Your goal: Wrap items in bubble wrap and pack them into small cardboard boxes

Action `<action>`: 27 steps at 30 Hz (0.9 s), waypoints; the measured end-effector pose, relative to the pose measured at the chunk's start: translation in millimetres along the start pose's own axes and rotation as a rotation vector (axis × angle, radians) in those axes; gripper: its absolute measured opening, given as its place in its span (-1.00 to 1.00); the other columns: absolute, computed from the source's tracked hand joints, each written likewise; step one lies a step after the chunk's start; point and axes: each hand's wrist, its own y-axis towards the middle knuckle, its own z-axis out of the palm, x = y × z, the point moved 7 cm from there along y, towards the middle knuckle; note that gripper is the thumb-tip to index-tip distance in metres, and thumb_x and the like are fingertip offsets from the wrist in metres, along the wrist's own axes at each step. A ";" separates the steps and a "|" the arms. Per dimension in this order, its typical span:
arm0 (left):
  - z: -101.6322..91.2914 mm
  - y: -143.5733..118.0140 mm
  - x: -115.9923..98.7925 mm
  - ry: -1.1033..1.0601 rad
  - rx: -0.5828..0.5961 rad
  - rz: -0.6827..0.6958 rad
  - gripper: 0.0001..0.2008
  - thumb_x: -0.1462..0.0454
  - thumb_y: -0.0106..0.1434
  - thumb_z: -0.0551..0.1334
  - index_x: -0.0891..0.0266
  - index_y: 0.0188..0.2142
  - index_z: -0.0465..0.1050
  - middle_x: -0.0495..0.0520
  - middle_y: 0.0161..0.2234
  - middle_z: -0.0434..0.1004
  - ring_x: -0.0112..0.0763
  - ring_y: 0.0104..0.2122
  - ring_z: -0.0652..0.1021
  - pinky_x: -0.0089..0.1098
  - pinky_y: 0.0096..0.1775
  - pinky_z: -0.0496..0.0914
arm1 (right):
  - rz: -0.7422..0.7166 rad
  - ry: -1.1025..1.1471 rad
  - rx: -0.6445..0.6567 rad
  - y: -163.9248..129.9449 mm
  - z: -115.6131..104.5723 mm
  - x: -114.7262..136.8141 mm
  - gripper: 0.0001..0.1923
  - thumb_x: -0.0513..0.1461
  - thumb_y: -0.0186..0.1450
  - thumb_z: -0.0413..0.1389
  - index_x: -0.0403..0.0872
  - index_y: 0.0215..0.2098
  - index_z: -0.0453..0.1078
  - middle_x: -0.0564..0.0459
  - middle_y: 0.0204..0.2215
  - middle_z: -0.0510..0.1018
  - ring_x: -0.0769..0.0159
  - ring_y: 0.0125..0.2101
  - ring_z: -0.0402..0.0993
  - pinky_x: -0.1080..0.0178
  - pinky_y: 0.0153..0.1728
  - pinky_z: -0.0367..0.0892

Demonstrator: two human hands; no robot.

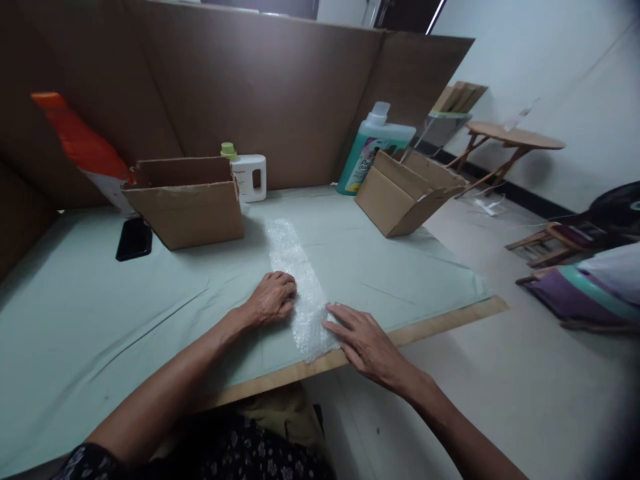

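- The right hand (367, 340), fingers slightly parted, is at the right edge of the bubble wrap (309, 293); I cannot tell if it pinches.
- The wrap lies on the counter (370, 267), near end at the edge: a tug could drag it off.
- The left hand (273, 298) curls at the other side, grip hidden; uneven pulling could skew the wrap.
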 end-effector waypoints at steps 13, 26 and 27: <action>5.2 2.1 2.6 0.033 0.004 -0.014 -0.75 0.38 0.05 0.14 0.21 -0.25 0.46 0.21 -0.07 0.52 -0.09 -0.02 0.44 -0.07 0.08 0.28 | 0.076 0.168 -0.016 9.5 -40.4 -18.5 -0.62 -0.37 0.31 -0.01 0.02 0.00 0.48 -0.05 -0.11 0.63 0.14 -0.13 0.55 0.06 -0.13 0.44; 3.5 1.5 5.7 -0.074 -0.071 -0.057 -0.72 0.41 0.02 0.16 0.20 -0.25 0.47 0.20 -0.05 0.53 -0.08 0.00 0.47 -0.03 0.11 0.31 | -0.100 0.025 -0.016 24.8 -2.4 -11.6 -0.69 -0.41 0.34 -0.02 -0.03 -0.14 0.52 -0.11 -0.09 0.63 0.13 -0.13 0.54 0.09 -0.17 0.42; -3.0 -2.4 6.3 -0.087 -0.084 -0.059 -0.68 0.41 0.03 0.17 0.18 -0.19 0.47 0.19 0.01 0.52 -0.08 0.05 0.46 -0.03 0.13 0.32 | -0.045 0.111 -0.038 26.8 -6.4 -13.6 -0.70 -0.38 0.36 -0.03 -0.02 -0.15 0.51 -0.09 -0.12 0.64 0.15 -0.15 0.55 0.10 -0.16 0.43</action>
